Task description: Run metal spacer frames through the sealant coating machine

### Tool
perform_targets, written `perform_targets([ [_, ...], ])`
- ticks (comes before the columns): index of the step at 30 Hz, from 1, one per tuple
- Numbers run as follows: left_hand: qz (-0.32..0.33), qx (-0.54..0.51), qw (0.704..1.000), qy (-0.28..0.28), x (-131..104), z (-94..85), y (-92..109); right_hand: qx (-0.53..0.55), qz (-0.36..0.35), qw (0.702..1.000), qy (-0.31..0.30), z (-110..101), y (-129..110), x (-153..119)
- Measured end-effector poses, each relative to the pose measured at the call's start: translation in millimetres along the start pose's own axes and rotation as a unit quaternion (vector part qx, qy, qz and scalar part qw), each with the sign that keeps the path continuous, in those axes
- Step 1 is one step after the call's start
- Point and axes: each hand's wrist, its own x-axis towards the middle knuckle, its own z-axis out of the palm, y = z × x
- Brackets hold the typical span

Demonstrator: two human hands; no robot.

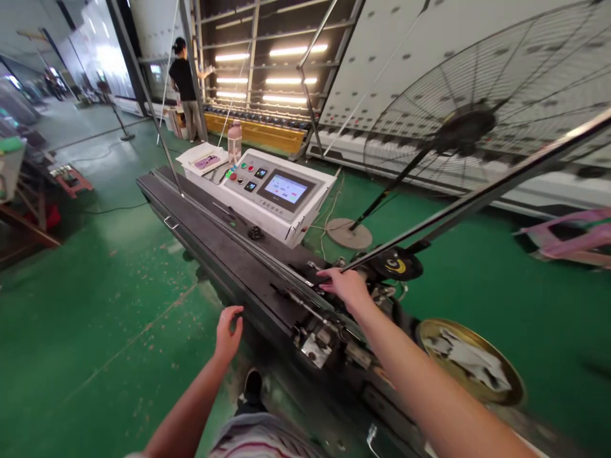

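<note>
1. Head view: thin metal frame point(477, 193) lay along the long black bed point(214, 248); one side slanted up R in front of the fan point(463, 130), another rose nr the bed's far end.
2. R hand point(347, 287) was at the frame, fingers bent; couldn't tell if gripping; L hand point(229, 334) empty, loosely curled w/ a gap, beside the bed, apart from the frame.
3. Handling (est.): prob. light but long & whippy; smooth, poss. slippery; corners likely weakest; best hold approx. mid-side, hands spread, light pinch.
</note>
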Motion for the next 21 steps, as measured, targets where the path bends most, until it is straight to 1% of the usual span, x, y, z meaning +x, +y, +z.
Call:
perform_targets([
  [2, -0.015, 0.0, 1.0, 0.007, -15, -19.2, 1, 0.048, 0.046, 0.998, 0.005, -25, -6, -35],
  [4, -0.027, 0.004, 0.999, 0.017, -39, -38.8, 4, 0.067, 0.07, 0.995, -0.001, -50, -4, -82],
  [6, -0.04, 0.01, 0.999, 0.035, -70, -57.4, 9, 0.067, 0.092, 0.993, -0.013, -72, 10, -137],
  [7, -0.042, 0.013, 0.998, 0.049, -88, -66.0, 12, 0.066, 0.104, 0.992, -0.017, -81, 23, -166],
  [8, -0.038, 0.017, 0.997, 0.067, -107, -73.8, 17, 0.065, 0.114, 0.991, -0.02, -88, 39, -195],
  [10, -0.014, 0.021, 0.994, 0.102, -145, -86.7, 28, 0.056, 0.123, 0.991, -0.021, -98, 83, -253],
  [12, 0.014, 0.021, 0.992, 0.12, -183, -95.0, 45, 0.027, 0.118, 0.992, -0.03, -106, 138, -307],
  [13, 0.026, 0.021, 0.993, 0.117, -201, -97.4, 56, 0.002, 0.114, 0.993, -0.037, -109, 167, -333],
  [15, 0.043, 0.02, 0.995, 0.087, -233, -98.8, 85, -0.07, 0.112, 0.99, -0.048, -114, 222, -382],
  [17, 0.038, -0.004, 0.999, 0.027, -262, -95.9, 128, -0.166, 0.109, 0.979, -0.054, -118, 268, -429],
  [19, 0.004, -0.079, 0.996, -0.047, -288, -88.9, 181, -0.269, 0.101, 0.956, -0.065, -117, 298, -473],
  [21, -0.004, -0.171, 0.975, -0.143, -315, -78.8, 237, -0.347, 0.094, 0.93, -0.073, -111, 313, -514],
])
